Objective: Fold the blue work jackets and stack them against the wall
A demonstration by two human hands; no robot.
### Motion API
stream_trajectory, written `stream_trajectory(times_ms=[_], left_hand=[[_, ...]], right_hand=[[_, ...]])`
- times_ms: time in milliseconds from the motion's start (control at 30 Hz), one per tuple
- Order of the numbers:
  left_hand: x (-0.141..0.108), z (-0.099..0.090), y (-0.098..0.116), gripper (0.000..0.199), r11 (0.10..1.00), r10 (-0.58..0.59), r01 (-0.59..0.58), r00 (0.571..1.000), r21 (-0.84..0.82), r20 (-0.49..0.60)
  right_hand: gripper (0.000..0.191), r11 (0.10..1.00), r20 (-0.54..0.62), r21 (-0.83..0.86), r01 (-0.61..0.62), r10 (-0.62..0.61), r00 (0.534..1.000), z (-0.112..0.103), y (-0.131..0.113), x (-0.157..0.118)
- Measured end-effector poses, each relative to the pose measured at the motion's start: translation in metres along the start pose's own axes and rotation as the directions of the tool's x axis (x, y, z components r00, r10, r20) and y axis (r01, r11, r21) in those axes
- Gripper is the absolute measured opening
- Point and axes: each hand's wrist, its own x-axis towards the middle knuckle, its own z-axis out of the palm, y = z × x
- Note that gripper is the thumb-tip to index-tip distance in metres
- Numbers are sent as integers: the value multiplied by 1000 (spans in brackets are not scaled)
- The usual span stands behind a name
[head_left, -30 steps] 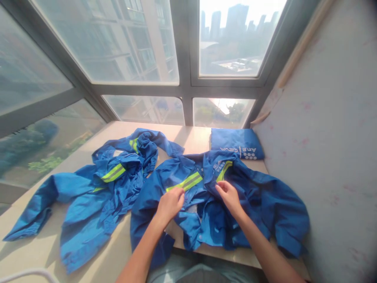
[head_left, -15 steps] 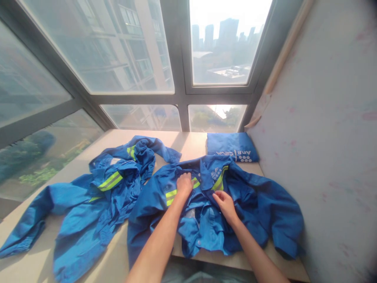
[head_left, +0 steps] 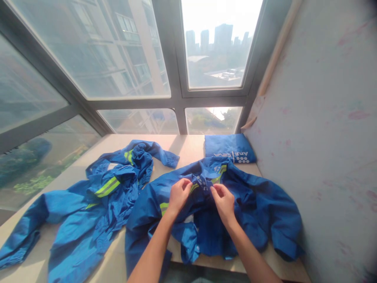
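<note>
I have the jacket point(head_left: 265, 212) between both hands, near its neck: my left hand point(head_left: 178, 196) is closed, thumb against fingers, on the cloth at the left of the front opening, and my right hand point(head_left: 224, 201) pinches the cloth just across from it, to the right. My fingertips are near each other but apart, and between them runs a blue strip point(head_left: 202, 183) with pale dots on it. The jacket lies spread on the table point(head_left: 191, 146) at the near side, most of its body nearer than my grip and partly under my forearms. One sleeve reaches right, towards the wall point(head_left: 332, 157); the other side of the jacket comes down to the left of my left forearm. A yellow-green band shows in part by my left hand, and another lies just beyond my right fingertips. At the near end of the front, a lighter blue flap is turned up, close to the near edge of the table. To the left lies the other jacket point(head_left: 76, 220), crumpled in the middle, with one sleeve stretched to the far right and one to the near left. The folded cloth point(head_left: 224, 146), blue with white lettering, lies beyond my grip at the far right, by the window point(head_left: 216, 59) and the wall.
</note>
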Motion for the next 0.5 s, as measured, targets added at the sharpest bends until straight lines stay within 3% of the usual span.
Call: stream_trajectory(times_ms=[100,167,333,500], left_hand=[[-12,1,15,23,990,-58,55,998,-129,-20],[-20,4,23,23,991,-66,62,997,-119,-26],[-36,18,33,18,1000,24,-24,1000,-19,-3],[-37,26,35,19,1000,12,-12,1000,-19,-11]], right_hand=[[26,980,49,-87,179,-176,983,11,-17,-5],[23,958,67,-120,262,-255,965,17,-19,-9],[20,937,47,-169,304,-301,953,21,-12,-12],[19,950,35,-92,298,-296,954,20,-12,-14]])
